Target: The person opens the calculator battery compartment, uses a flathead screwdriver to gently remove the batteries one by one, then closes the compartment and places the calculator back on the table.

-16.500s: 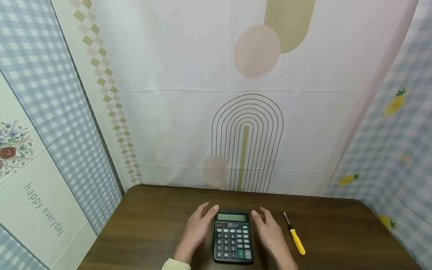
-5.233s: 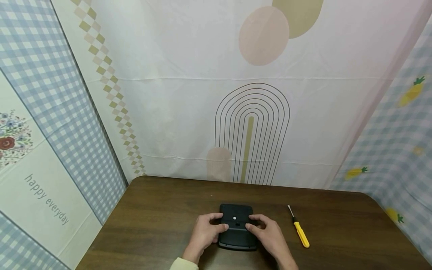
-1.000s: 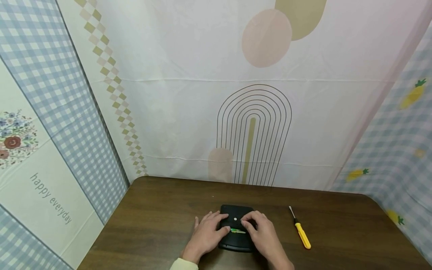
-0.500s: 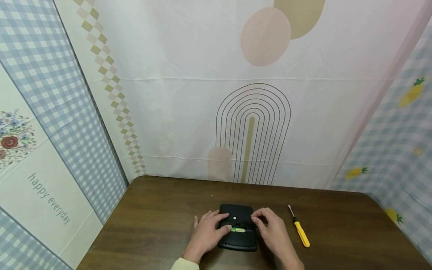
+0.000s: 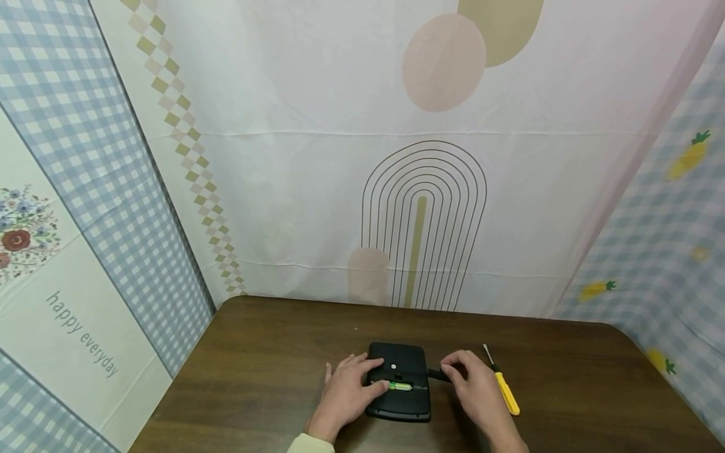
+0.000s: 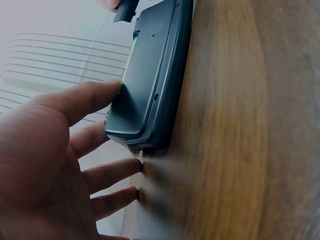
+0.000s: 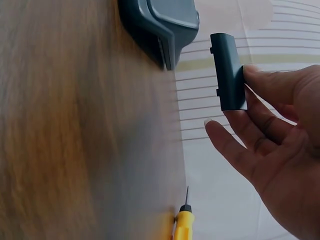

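A black calculator (image 5: pixel 399 406) lies face down on the table, its battery compartment uncovered. Inside shows a green battery (image 5: pixel 401 386), partly hidden by my left thumb. My left hand (image 5: pixel 347 395) holds the calculator by its left side, thumb on the battery end and index finger on the back. Just off the calculator's right side, my right hand (image 5: pixel 476 390) pinches the black battery cover (image 7: pixel 229 72) between thumb and fingers. In the right wrist view, small tabs stand out along one edge of the cover.
A yellow-handled screwdriver (image 5: pixel 506 394) lies on the brown wooden table (image 5: pixel 272 358), close to the right hand, its tip pointing away. Behind the table's far edge hangs a patterned cloth (image 5: pixel 294 207).
Earlier, the calculator lay face up, then was turned over with its cover on. In the last second, my right hand has drawn the battery cover off to the right. The left hand stays put.
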The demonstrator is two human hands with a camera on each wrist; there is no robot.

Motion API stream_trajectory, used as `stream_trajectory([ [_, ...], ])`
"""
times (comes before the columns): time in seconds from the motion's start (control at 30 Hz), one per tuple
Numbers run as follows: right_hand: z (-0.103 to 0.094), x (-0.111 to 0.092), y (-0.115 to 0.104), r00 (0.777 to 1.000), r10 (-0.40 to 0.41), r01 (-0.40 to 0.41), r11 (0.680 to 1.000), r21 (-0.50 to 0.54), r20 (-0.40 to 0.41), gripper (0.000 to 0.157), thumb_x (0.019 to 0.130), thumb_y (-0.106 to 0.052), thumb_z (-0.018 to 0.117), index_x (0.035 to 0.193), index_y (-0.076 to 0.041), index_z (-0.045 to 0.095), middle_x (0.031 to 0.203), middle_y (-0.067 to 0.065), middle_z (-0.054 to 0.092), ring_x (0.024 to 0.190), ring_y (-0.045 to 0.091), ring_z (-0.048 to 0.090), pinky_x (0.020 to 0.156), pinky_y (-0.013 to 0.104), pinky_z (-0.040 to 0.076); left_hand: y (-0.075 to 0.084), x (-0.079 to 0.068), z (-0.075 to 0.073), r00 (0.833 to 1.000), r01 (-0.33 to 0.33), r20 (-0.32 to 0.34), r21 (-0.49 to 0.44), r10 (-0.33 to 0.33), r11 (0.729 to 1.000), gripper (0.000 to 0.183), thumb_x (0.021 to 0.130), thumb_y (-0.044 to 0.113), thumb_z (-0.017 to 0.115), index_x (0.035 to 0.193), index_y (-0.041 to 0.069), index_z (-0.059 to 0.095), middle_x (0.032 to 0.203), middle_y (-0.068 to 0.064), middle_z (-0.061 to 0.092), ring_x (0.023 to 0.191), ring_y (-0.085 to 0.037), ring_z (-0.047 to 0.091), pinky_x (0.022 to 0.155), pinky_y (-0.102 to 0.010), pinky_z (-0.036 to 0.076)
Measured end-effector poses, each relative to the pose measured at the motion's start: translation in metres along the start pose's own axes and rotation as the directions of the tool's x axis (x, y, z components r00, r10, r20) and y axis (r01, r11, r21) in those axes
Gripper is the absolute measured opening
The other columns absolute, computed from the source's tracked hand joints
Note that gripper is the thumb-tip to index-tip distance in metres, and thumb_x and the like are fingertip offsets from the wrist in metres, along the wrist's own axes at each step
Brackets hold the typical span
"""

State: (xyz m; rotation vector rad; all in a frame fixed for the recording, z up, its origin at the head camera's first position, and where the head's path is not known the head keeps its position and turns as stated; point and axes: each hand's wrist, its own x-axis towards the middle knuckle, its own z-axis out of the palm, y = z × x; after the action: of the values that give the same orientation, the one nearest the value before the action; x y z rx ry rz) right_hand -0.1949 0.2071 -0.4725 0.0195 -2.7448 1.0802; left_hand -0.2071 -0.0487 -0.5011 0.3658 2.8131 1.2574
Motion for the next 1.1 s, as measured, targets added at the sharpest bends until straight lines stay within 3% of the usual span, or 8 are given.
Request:
stream_trajectory([
  [0.63,0.005,0.003,0.024,0.985,0.065,-0.064,0.998,-0.006,0.159,0.011,0.101,-0.001,0.068,0.095,-0.009,0.071,0.092,-0.001,0.066,0.085,0.017,0.058,0.078,0.043,0.053,0.001,0.000,0.000,1.000,0.001,-0.003,0.017,0.000,1.000,0.052,0.092,0.046,0.077,0.136,0.019,0.074,0.149,-0.018,0.060,0.145,-0.046,0.045,0.113,-0.085,0.007],
  [1.1,0.011,0.004,0.029,0.982,0.084,-0.078,0.996,-0.040,0.171,0.011,0.101,-0.002,0.069,0.095,-0.010,0.072,0.093,-0.002,0.066,0.086,0.017,0.058,0.078,0.044,0.053,0.000,0.000,-0.001,1.000,0.002,0.011,0.008,-0.002,1.000,0.051,0.094,0.045,0.076,0.137,0.020,0.074,0.150,-0.018,0.059,0.146,-0.046,0.044,0.112,-0.085,0.007],
])
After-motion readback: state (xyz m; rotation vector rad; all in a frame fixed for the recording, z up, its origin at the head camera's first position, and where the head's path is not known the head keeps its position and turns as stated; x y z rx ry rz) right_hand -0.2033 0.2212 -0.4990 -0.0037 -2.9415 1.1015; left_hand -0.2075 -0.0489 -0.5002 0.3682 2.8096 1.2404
